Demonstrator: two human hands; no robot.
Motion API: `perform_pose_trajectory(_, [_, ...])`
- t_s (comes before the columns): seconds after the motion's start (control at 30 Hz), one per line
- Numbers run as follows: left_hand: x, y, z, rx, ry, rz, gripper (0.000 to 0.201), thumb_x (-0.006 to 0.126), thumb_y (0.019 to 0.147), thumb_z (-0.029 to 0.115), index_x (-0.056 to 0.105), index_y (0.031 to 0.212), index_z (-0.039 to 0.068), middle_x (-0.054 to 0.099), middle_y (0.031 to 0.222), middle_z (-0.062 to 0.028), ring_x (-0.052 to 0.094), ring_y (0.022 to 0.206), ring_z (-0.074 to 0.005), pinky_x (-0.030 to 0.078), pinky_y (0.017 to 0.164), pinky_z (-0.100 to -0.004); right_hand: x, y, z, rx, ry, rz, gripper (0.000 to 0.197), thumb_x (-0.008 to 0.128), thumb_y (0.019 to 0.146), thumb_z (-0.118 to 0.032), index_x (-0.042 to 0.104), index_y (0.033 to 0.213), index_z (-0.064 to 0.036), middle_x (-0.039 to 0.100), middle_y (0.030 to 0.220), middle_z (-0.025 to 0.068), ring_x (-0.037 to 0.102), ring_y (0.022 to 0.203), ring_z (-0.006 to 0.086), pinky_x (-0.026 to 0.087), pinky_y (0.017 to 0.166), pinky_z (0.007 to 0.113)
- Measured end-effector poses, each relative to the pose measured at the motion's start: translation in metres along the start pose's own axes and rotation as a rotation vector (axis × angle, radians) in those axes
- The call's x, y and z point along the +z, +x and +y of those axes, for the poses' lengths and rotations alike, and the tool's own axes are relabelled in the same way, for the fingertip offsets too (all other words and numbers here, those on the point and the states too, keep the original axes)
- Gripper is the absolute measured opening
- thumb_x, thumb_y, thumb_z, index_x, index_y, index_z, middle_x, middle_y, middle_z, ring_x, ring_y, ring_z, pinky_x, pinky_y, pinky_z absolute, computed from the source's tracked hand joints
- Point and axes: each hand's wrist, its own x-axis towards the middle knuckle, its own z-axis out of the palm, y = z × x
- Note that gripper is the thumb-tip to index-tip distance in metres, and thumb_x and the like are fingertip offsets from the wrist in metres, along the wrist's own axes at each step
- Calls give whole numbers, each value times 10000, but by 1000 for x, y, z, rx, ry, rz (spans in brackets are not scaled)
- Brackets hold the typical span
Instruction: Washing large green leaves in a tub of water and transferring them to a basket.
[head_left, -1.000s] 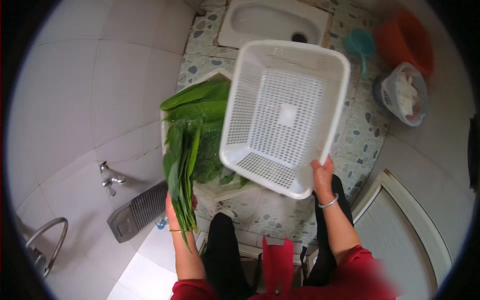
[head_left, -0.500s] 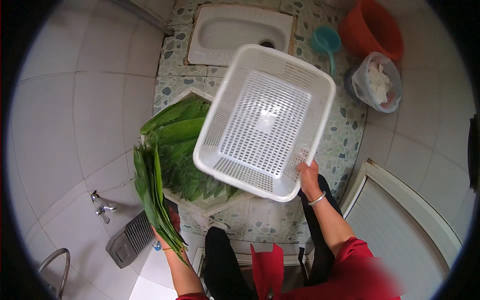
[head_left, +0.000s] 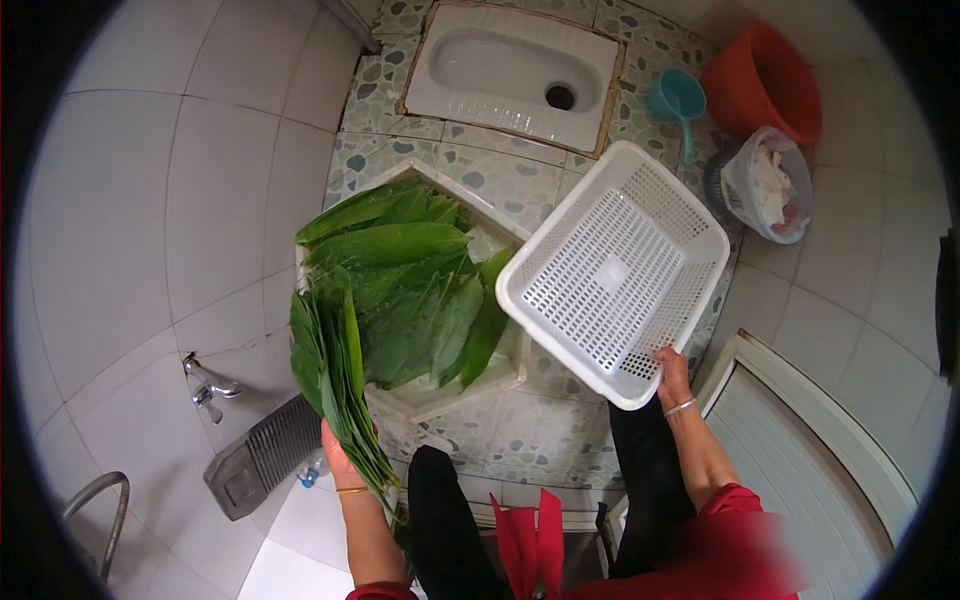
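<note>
A bundle of long green leaves [head_left: 335,375] rests in my left hand [head_left: 345,452], whose fingers are partly hidden beneath it. My right hand [head_left: 674,375] grips the near right corner of a white plastic basket [head_left: 605,265] with a slotted bottom. The basket is tilted, its inside facing me, and nothing lies in it. Between my hands, more broad green leaves [head_left: 410,290] lie in a pale angular basin [head_left: 480,192] on the floor. The held bundle overlaps the basin's left side, and the white basket reaches over its right edge.
Beyond the basin is a squat toilet [head_left: 515,70]. At the far right stand a blue dipper [head_left: 678,97], an orange tub [head_left: 765,85] and a lined waste bin [head_left: 770,190]. A tap [head_left: 208,385] and a grey washboard [head_left: 262,455] are at the left, a white door [head_left: 800,480] at the right.
The white basket has moved right with my right hand, uncovering more of the basin and its leaves. My left hand and its bundle have shifted slightly right. The whole view has shifted too.
</note>
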Motion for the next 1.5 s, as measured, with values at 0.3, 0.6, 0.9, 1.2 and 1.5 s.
perform_pose_trajectory(0.3, [-48, 13, 5, -68, -58, -160, 294, 533, 828, 241, 555, 1026, 24, 601, 941, -104, 567, 776, -199, 470, 656, -299, -12, 0, -26, -80, -264, -63, 444, 490, 597, 11, 509, 1040, 32, 593, 970, 111, 573, 843, 228, 471, 770, 310])
perform_pose_trajectory(0.6, [-69, 29, 12, -148, -48, -303, 326, 518, 841, 261, 549, 1058, 18, 610, 983, -121, 598, 818, -229, 508, 703, -345, 40, 21, 33, 3, -321, -342, 525, 456, 661, 59, 457, 1185, 21, 563, 1084, 100, 550, 959, 198, 430, 835, 276])
perform_pose_trajectory(0.9, [-79, 18, 39, -178, -13, -229, 300, 531, 804, 115, 525, 1075, -15, 596, 1009, -143, 593, 894, -266, 502, 784, -387, 73, 12, 64, -386, -1022, -380, 454, 631, 693, -47, 484, 1121, -6, 558, 1046, 156, 550, 951, 259, 431, 837, 326])
perform_pose_trajectory(1.2, [-87, 13, 68, -60, 332, -124, 340, 574, 752, 6, 522, 1087, -4, 592, 991, -102, 589, 885, -205, 492, 775, -319, 227, -178, 88, 123, -630, -674, 524, 631, 793, -226, 400, 1203, 5, 517, 1080, 100, 521, 934, 173, 473, 755, 285])
perform_pose_trajectory(1.5, [-128, 15, 135, -11, 623, -160, 346, 570, 846, 202, 505, 1122, 4, 575, 1011, -58, 557, 896, -136, 465, 727, -245, 372, -287, 189, 800, -248, -789, 331, 660, 718, -26, 545, 1020, 42, 615, 923, 129, 624, 786, 221, 537, 683, 335])
